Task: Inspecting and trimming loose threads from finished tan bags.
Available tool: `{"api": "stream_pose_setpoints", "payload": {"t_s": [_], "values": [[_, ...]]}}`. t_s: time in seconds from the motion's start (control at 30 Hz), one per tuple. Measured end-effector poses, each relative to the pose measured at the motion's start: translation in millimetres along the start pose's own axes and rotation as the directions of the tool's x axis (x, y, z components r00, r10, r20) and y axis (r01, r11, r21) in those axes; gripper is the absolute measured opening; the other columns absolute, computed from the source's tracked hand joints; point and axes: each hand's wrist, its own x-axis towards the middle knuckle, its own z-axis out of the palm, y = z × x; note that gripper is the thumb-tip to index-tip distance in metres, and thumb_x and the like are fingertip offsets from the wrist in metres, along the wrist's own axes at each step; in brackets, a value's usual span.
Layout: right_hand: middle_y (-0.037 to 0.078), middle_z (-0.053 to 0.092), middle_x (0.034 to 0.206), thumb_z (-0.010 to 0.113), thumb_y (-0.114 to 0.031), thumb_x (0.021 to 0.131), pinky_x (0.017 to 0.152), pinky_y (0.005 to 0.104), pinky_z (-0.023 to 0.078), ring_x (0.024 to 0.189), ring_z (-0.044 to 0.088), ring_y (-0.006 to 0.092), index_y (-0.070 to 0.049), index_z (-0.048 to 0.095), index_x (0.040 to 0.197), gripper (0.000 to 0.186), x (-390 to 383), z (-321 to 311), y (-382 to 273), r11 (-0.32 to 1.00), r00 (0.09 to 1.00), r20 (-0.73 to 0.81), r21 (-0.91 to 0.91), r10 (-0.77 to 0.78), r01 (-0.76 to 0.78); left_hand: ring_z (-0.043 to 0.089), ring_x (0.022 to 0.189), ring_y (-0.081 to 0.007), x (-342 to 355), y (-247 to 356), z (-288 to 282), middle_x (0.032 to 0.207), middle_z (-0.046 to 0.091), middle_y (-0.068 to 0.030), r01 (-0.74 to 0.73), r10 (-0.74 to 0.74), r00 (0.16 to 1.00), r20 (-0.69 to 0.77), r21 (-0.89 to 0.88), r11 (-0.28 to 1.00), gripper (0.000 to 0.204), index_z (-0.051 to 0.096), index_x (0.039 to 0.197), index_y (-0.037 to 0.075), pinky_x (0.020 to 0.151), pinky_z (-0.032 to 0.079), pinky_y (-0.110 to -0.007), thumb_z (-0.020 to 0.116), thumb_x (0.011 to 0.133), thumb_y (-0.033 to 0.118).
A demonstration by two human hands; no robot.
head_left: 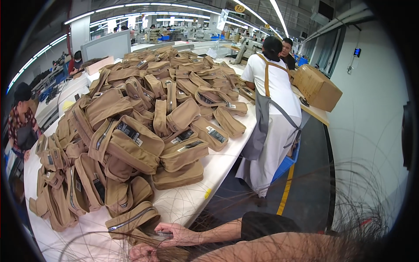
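Note:
A brown fabric pouch with a zipper [133, 219] lies at the near edge of the white table, next to both my hands. My right hand [181, 234] is closed at its right side, with a small greyish, shiny piece showing at the fingers. Lower down, my left hand [144, 252] is curled against the brown fabric, partly covered by strands of hair and cut by the picture's lower edge. Beyond my hands rises a big heap of similar brown pouches [137, 144], several with dark labels and white stickers.
The heap spreads over the white table [222, 168]. Right of it, a person in a white top and grey apron [270, 87] leans over the table, near a cardboard box [316, 87]. Another person in a plaid shirt [22, 120] stands at the far left. A blue crate [286, 166] sits on the floor.

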Motion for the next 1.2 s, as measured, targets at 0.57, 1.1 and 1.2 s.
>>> {"api": "stream_pose_setpoints", "payload": {"t_s": [0.57, 1.1, 1.2], "values": [[0.001, 0.057, 0.097, 0.071, -0.018, 0.085, 0.083, 0.022, 0.043, 0.093, 0.05, 0.006, -0.001, 0.052, 0.111, 0.036, -11, 29, 38, 0.993, 0.982, -0.187, 0.118, 0.0, 0.022, 0.058, 0.097, -0.0282, -37, 4, -28, 0.095, 0.061, -0.0131, 0.118, -0.094, 0.977, 0.189, -0.117, 0.986, 0.027, 0.059, 0.101, 0.003, 0.095, 0.043, -0.037, 0.071, 0.079, 0.012], [0.003, 0.06, 0.101, 0.074, -0.021, 0.083, 0.086, 0.0232, 0.045, 0.094, 0.054, 0.0073, 0.002, 0.057, 0.108, 0.037, -13, 21, 45, 0.997, 0.971, -0.235, 0.08, 0.04, -0.022, 0.058, 0.098, -0.0292, -43, 25, -35, 0.095, 0.06, -0.0142, 0.253, -0.202, 0.951, 0.232, -0.218, 0.942, 0.031, 0.059, 0.103, 0.003, 0.094, 0.043, -0.037, 0.073, 0.076, 0.01], [0.007, 0.061, 0.097, 0.074, -0.023, 0.082, 0.082, 0.0259, 0.047, 0.092, 0.057, 0.011, 0.001, 0.058, 0.106, 0.037, -9, 33, 42, 0.992, 0.972, -0.233, 0.113, -0.025, 0.052, 0.058, 0.098, -0.0293, -44, 30, -65, 0.096, 0.06, -0.0145, 0.301, -0.273, 0.946, 0.177, -0.159, 0.94, 0.032, 0.059, 0.103, 0.003, 0.094, 0.043, -0.037, 0.074, 0.076, 0.01]]}}
